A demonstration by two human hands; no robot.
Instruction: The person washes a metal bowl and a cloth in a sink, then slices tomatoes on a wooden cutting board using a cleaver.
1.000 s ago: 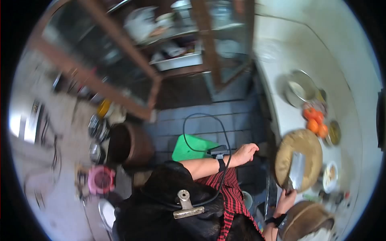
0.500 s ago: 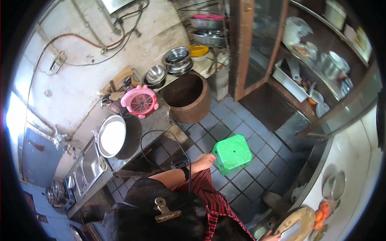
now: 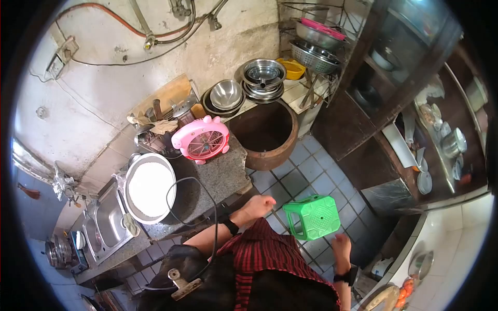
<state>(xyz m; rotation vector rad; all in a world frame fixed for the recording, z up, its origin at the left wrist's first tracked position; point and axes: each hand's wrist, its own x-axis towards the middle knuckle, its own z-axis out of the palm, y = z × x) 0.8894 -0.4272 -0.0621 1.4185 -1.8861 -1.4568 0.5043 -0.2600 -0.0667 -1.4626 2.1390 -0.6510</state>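
My left hand (image 3: 258,206) is loosely closed with nothing visible in it, in front of the striped apron (image 3: 270,243) and left of the green stool (image 3: 313,216). Just below the stool's right side, my right hand (image 3: 342,248) has slightly bent fingers a little apart and holds nothing. The round cutting board (image 3: 383,299) shows only in part at the bottom right, beside red-orange tomatoes (image 3: 403,294). No cleaver can be seen.
Along the left counter (image 3: 218,179) stand a white-filled basin (image 3: 151,189), a pink fan-like object (image 3: 205,141) and a sink (image 3: 110,220). Beyond are a large brown vat (image 3: 270,159) and stacked metal bowls (image 3: 263,75). A cabinet (image 3: 358,135) stands at the right.
The view has swung from the right counter towards the left one. My right hand, earlier on the cleaver at the cutting board, has let go and moved off the board. My left hand stays loosely closed.
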